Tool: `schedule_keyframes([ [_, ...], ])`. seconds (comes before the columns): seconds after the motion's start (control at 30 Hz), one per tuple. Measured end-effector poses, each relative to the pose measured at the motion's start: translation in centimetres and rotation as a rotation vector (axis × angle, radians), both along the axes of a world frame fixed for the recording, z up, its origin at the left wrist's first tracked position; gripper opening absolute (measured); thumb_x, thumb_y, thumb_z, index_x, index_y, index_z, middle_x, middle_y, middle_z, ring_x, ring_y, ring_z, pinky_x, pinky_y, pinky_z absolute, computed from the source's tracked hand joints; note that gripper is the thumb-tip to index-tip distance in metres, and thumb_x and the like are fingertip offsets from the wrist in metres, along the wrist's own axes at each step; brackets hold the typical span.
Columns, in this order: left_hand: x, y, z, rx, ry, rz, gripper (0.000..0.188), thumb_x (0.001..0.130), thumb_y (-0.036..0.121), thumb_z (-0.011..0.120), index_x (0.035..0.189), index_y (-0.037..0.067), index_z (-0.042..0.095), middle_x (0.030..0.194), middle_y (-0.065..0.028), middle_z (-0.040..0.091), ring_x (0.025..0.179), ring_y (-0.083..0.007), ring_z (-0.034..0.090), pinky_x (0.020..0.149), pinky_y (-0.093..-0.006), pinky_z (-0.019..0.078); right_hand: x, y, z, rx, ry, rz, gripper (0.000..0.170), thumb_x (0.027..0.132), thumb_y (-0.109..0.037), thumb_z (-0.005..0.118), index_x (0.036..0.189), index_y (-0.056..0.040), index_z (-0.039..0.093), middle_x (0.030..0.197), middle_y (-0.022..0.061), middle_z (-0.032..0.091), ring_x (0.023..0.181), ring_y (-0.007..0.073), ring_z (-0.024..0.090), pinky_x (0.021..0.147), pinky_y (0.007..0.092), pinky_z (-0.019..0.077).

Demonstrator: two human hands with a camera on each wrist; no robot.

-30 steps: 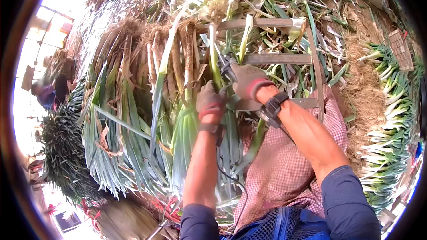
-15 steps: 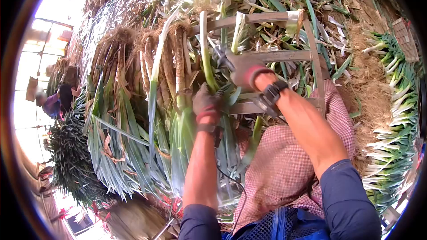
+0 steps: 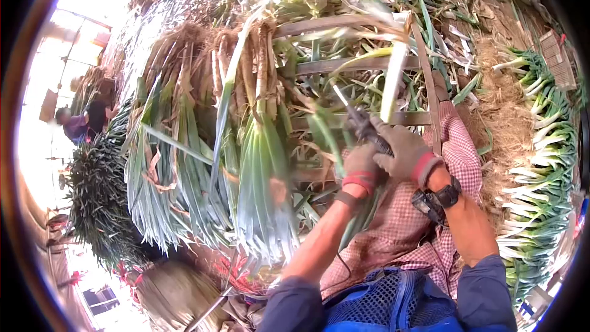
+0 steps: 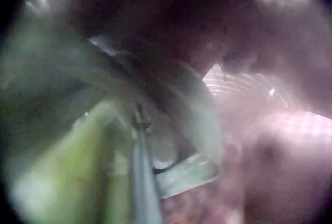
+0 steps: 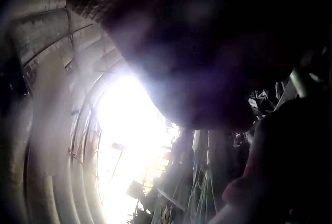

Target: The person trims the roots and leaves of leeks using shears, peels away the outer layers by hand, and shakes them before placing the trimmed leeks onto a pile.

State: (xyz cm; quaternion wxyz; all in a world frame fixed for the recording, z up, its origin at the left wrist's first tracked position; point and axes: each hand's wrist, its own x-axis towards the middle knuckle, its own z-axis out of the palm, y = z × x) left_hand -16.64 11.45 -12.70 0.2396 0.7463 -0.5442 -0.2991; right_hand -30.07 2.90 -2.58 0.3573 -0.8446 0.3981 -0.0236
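Both hands are gloved and close together near the lap. My left hand (image 3: 362, 167) grips a leek around its green part. The leek's pale stalk (image 3: 392, 83) rises above the hands, with blurred loose outer layers (image 3: 369, 54) near its top. In my right hand (image 3: 404, 152) is a dark-handled tool (image 3: 367, 132) with a thin metallic tip, pointing up and left. Bent green leaves (image 3: 326, 132) overlap the area left of the tool. The left wrist view shows blurred green leaf (image 4: 67, 167) close up; in the right wrist view the hand is mostly in shadow.
A slatted metal frame (image 3: 356, 64) lies in front, over leek trimmings. Untrimmed leeks (image 3: 178, 129) with brown roots hang in a row at left. Cleaned leeks (image 3: 534, 172) line the right side beside a straw-like pile of roots (image 3: 501, 117). Checked cloth (image 3: 458, 141) covers the lap.
Both hands have moved right and toward the body, bringing the leek and the tool along. The stalk now stands farther right, with loose layers blurred at its top.
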Motion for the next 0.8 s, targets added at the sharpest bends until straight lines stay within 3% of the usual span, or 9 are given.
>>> schedule_keyframes([
  [0.1,1.1,1.4,2.7,0.008,0.059,-0.06,0.018,0.083,0.022,0.077,0.097,0.011,0.077,0.092,-0.0186,0.076,0.091,-0.0428,0.073,0.082,-0.0476,0.0588,0.7,1.0,0.3,-0.03,-0.027,0.023,0.09,0.089,-0.031,0.076,0.166,-0.0073,0.037,0.113,0.028,0.071,0.109,0.0455,0.069,0.099,0.0489,0.055],
  [0.13,3.2,1.9,2.1,-0.094,0.228,0.026,0.026,0.082,0.019,0.086,0.106,0.011,0.08,0.095,-0.0082,0.08,0.082,-0.0208,0.073,0.078,-0.0387,0.0586,1.3,1.4,0.9,0.024,-0.028,0.044,0.09,0.089,-0.032,0.076,0.166,-0.0072,0.037,0.113,0.0278,0.071,0.109,0.0452,0.07,0.099,0.049,0.055],
  [0.17,5.4,3.0,1.7,0.003,0.362,0.192,0.029,0.087,0.009,0.083,0.116,0.007,0.078,0.098,-0.0043,0.079,0.078,-0.0117,0.068,0.073,-0.0315,0.0568,1.9,1.8,1.6,0.051,0.001,0.112,0.092,0.09,-0.034,0.076,0.167,-0.0064,0.034,0.113,0.0279,0.071,0.107,0.0446,0.07,0.097,0.0494,0.0549],
  [0.23,11.7,4.1,0.0,-0.538,0.293,0.332,0.019,0.096,-0.001,0.074,0.113,0.003,0.078,0.095,-0.0031,0.076,0.073,-0.0088,0.065,0.067,-0.0246,0.0544,3.7,2.9,1.3,0.076,-0.025,0.132,0.093,0.091,-0.033,0.075,0.168,-0.0052,0.031,0.111,0.0271,0.069,0.104,0.0442,0.07,0.096,0.0498,0.0547],
  [0.3,17.3,4.8,3.4,-0.382,-0.01,0.575,0.023,0.094,0.014,0.08,0.115,0.003,0.078,0.1,-0.0073,0.079,0.082,-0.0172,0.071,0.074,-0.0318,0.0573,5.5,3.9,1.3,0.072,-0.085,0.129,0.093,0.092,-0.033,0.074,0.168,-0.0049,0.03,0.111,0.0267,0.069,0.103,0.0443,0.07,0.096,0.0499,0.0548],
  [0.4,23.8,5.2,3.1,-0.194,-0.55,0.616,0.043,0.092,0.039,0.081,0.116,0.004,0.077,0.11,-0.0165,0.079,0.096,-0.0348,0.074,0.088,-0.043,0.0575,8.8,5.4,2.8,0.269,-0.01,0.242,0.09,0.094,-0.034,0.073,0.168,-0.004,0.03,0.116,0.0272,0.07,0.109,0.0447,0.069,0.1,0.0498,0.0541],
  [0.43,24.3,4.8,3.2,-0.154,-0.535,0.621,0.04,0.091,0.038,0.076,0.115,0.006,0.075,0.113,-0.0163,0.074,0.111,-0.0387,0.067,0.1,-0.0477,0.0516,9.7,5.8,2.7,0.252,-0.014,0.223,0.09,0.094,-0.035,0.073,0.167,-0.0044,0.031,0.12,0.0284,0.069,0.113,0.0456,0.069,0.102,0.0499,0.0537],
  [0.67,23.9,4.1,5.0,0.01,-0.452,0.575,0.033,0.087,0.04,0.079,0.101,0.011,0.074,0.107,-0.0135,0.072,0.107,-0.0365,0.065,0.098,-0.0474,0.0497,13.3,5.7,1.3,0.234,0.063,0.232,0.087,0.094,-0.037,0.071,0.167,-0.0064,0.033,0.128,0.0296,0.068,0.121,0.0439,0.068,0.105,0.0506,0.0529],
  [0.8,24.5,3.9,4.5,-0.052,-0.473,0.527,0.036,0.084,0.042,0.082,0.099,0.01,0.074,0.106,-0.0138,0.071,0.106,-0.0358,0.065,0.096,-0.0467,0.0505,15.8,2.2,0.0,0.181,0.048,0.152,0.086,0.094,-0.032,0.071,0.166,-0.0048,0.034,0.112,0.0253,0.075,0.106,0.042,0.074,0.099,0.0491,0.0572],
])
